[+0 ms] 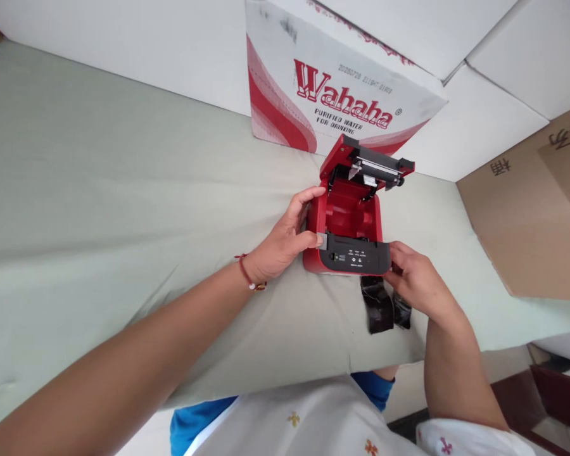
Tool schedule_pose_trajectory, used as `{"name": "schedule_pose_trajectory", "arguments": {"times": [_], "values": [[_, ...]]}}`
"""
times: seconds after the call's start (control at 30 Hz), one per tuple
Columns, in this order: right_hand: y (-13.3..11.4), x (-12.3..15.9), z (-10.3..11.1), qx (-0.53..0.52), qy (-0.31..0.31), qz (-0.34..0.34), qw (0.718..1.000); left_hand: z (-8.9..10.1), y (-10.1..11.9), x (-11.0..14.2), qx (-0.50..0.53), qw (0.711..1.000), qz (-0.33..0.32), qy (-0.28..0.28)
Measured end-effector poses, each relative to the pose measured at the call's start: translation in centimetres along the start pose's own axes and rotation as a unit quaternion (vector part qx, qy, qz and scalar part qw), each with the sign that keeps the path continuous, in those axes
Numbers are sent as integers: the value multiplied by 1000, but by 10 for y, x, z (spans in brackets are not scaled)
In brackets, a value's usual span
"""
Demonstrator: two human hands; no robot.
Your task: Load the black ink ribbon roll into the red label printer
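A small red printer point(346, 218) with a black front panel point(358, 256) stands on the pale green table point(99, 190). Its lid point(365, 161) is swung up and back, and the red paper bay inside is bare. My left hand point(285, 237) grips the printer's left side, thumb on the front corner and fingers curled over the top edge. My right hand point(415, 278) is at the panel's right end, its fingers curled around the corner. A crumpled black plastic piece point(382, 304) lies on the table just under my right hand.
A white and red Wahaha water carton point(327, 82) stands right behind the printer. A brown cardboard box point(536, 215) sits at the right. White walls point(123, 44) close off the back. The table's near edge runs by my body.
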State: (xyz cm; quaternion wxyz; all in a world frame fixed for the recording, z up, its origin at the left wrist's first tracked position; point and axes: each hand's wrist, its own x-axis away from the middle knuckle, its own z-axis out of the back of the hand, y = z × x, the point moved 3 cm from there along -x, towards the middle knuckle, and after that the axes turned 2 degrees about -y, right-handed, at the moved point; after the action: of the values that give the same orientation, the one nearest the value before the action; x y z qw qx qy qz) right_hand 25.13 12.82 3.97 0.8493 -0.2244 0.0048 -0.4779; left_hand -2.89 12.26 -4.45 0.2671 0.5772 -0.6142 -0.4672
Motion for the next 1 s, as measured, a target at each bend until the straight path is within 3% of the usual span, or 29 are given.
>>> {"name": "schedule_pose_trajectory", "arguments": {"times": [0.1,0.17,0.3,0.37,0.43,0.53,0.67,0.87,1.0], "values": [[-7,9,21,-7,-9,12,1000,-2,2,1,18,1000,12,7],[-13,22,48,-19,-3,22,1000,-3,4,2,22,1000,15,2],[-38,41,105,-8,91,9,996,-4,5,2,25,1000,13,-6],[-55,32,114,-17,123,13,992,-3,5,1,25,1000,9,-4],[-70,9,106,-22,122,39,992,-3,4,1,22,1000,6,-7],[-84,-34,76,17,98,71,992,-1,3,-1,15,1000,1,-18],[-85,-76,47,106,110,50,987,1,0,-1,3,1000,-8,-18],[-83,-103,33,181,91,-2,979,1,-1,0,-29,999,-13,-10],[-84,-99,37,148,100,24,984,2,-1,0,-47,999,-20,-8]]}}
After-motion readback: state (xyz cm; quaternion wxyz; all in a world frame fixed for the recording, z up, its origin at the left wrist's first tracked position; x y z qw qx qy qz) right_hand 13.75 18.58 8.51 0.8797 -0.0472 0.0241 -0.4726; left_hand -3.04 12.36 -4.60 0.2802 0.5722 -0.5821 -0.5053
